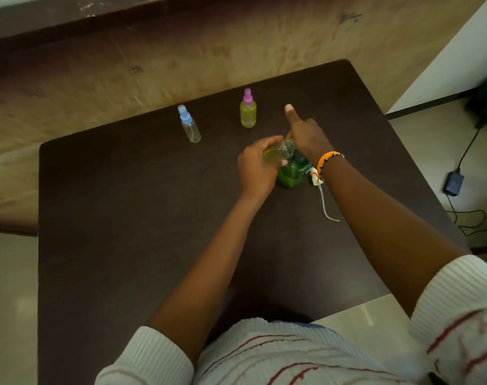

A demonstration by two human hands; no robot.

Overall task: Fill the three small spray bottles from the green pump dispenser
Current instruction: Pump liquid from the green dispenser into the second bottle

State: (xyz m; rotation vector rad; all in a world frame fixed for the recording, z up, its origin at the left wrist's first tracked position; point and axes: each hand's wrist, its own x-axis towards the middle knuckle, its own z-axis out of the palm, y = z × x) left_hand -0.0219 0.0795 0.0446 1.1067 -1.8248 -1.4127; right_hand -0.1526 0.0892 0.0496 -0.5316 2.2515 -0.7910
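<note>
I see left hand [257, 168] gripping an uncapped small bottle [279, 150], tilted at the green dispenser [292, 173] | right hand [306, 136] on the pump, fingers curled (thumb up) | blue-capped bottle [189, 124] and purple-capped bottle [248, 109] upright behind | loose spray cap [315, 177] beside the dispenser.

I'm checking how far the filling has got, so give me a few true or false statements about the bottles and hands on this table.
1. The purple-capped spray bottle holds yellow-green liquid. True.
2. The blue-capped spray bottle is full of green liquid. False: it looks clear and empty.
3. The left hand holds an uncapped small bottle tilted at the green pump dispenser. True.
4. The right hand rests flat on the table. False: it is over the dispenser's top.
5. A loose white spray head with its tube lies beside the dispenser. True.
</note>
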